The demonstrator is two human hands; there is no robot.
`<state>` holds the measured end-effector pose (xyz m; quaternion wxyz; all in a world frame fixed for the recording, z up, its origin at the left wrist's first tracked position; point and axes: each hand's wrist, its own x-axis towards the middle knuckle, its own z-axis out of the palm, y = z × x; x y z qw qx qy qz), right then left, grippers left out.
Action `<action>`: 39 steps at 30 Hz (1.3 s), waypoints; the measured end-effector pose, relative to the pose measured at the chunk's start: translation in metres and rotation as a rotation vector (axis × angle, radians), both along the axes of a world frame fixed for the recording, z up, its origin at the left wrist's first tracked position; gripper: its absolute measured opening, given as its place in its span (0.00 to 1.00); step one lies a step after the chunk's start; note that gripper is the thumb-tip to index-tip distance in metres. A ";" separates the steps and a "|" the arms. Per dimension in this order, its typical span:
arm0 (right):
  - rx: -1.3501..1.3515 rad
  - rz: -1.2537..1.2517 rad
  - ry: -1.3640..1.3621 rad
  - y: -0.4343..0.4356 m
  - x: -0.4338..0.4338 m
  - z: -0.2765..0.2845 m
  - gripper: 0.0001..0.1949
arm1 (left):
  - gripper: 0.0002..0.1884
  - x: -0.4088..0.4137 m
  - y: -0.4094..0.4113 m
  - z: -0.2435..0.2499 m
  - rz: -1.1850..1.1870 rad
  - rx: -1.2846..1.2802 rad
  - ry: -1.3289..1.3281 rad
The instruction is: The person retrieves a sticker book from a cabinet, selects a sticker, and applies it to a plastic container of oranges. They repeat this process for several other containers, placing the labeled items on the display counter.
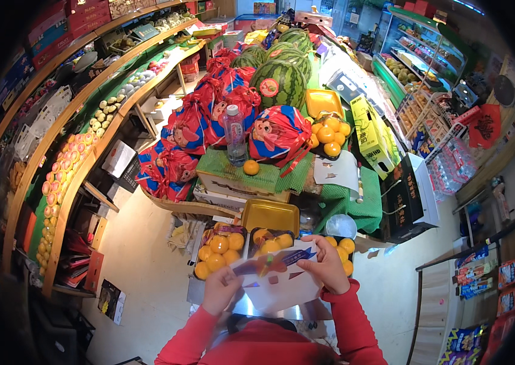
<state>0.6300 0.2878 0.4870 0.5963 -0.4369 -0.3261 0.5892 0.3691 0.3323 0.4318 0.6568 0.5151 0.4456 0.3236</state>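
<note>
My left hand pinches the left edge of a white sheet with coloured printed shapes, possibly a sheet of stickers. My right hand grips the sheet's upper right corner between thumb and fingers. The sheet is tilted and hides part of the metal surface below it. Just beyond it are a tray of oranges on the left, another tray of oranges in the middle, partly covered by the sheet, and a third tray of oranges behind my right hand. An empty gold tray lies behind the middle one.
Ahead, a display holds a bottle, a single orange, red and blue wrapped bundles, watermelons and a wrapped tray of oranges. Fruit shelves run along the left. A black box stands at the right.
</note>
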 end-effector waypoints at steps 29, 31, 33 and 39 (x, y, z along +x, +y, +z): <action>0.703 -0.457 -1.262 -0.026 -0.082 0.037 0.10 | 0.12 0.042 -0.033 0.064 0.062 0.220 -0.214; 0.754 -0.500 -1.283 -0.020 -0.083 0.031 0.10 | 0.13 0.043 -0.032 0.059 0.092 0.142 -0.286; 0.795 -0.525 -1.299 -0.015 -0.083 0.026 0.11 | 0.13 0.043 -0.029 0.050 0.110 0.007 -0.382; 0.822 -0.510 -1.316 -0.006 -0.076 0.017 0.11 | 0.12 0.051 -0.026 0.058 0.139 -0.171 -0.542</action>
